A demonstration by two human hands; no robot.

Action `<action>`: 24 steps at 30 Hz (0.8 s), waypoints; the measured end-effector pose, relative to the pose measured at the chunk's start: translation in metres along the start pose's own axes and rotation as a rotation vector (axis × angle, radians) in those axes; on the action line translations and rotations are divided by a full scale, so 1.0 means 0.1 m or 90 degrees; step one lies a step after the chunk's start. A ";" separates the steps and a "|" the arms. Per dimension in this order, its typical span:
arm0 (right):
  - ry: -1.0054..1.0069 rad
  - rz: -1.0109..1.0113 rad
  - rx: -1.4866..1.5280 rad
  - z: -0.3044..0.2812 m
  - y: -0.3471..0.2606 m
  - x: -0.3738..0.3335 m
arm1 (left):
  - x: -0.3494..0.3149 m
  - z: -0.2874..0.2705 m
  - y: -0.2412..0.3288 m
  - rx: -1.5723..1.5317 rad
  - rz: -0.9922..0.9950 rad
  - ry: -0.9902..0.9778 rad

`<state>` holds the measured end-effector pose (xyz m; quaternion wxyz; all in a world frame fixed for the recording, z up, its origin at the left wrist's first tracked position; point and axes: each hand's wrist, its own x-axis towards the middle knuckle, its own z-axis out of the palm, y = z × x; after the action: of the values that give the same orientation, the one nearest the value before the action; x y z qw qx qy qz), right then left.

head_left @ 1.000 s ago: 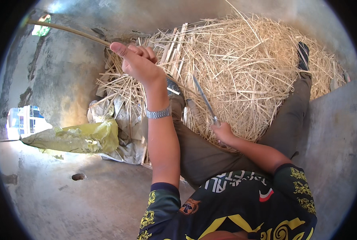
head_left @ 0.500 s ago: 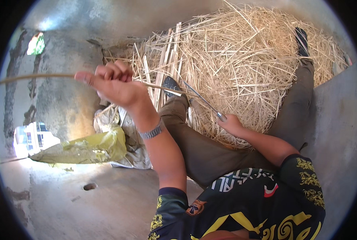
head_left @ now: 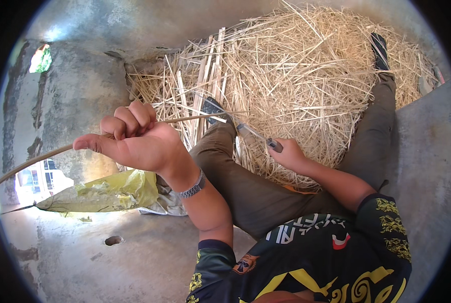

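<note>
My left hand (head_left: 139, 140) is closed around a long, thin, tan cane strip (head_left: 39, 157), with the thumb laid along it. The strip bends down to the left, and its other end reaches over my left shoe (head_left: 212, 107). My right hand (head_left: 289, 154) grips a knife (head_left: 275, 146) by its dark grey handle, low over the straw. Its narrow blade points up and left toward the strip's right end. I cannot tell whether the blade touches the strip.
A large heap of pale straw-like shavings (head_left: 296, 76) lies between and beyond my legs. Longer flat slats (head_left: 205, 70) rest at its left. A yellow plastic sack (head_left: 109, 192) lies at left, near a small hole (head_left: 114, 241) in the concrete. Concrete walls enclose the spot.
My left hand has moved left and down, and the strip's left end now dips lower. My right hand has shifted slightly left, and the knife has turned in it.
</note>
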<state>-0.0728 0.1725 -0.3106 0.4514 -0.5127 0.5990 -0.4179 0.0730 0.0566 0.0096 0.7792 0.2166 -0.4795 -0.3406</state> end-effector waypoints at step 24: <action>0.081 0.096 0.026 -0.44 -0.45 0.23 | -0.46 0.05 0.75 -0.229 0.130 -0.245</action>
<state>-0.1065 0.1461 -0.2591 0.4529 -0.4293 0.6548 -0.4263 0.0785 0.1406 0.0338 0.7299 -0.0433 -0.5701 -0.3747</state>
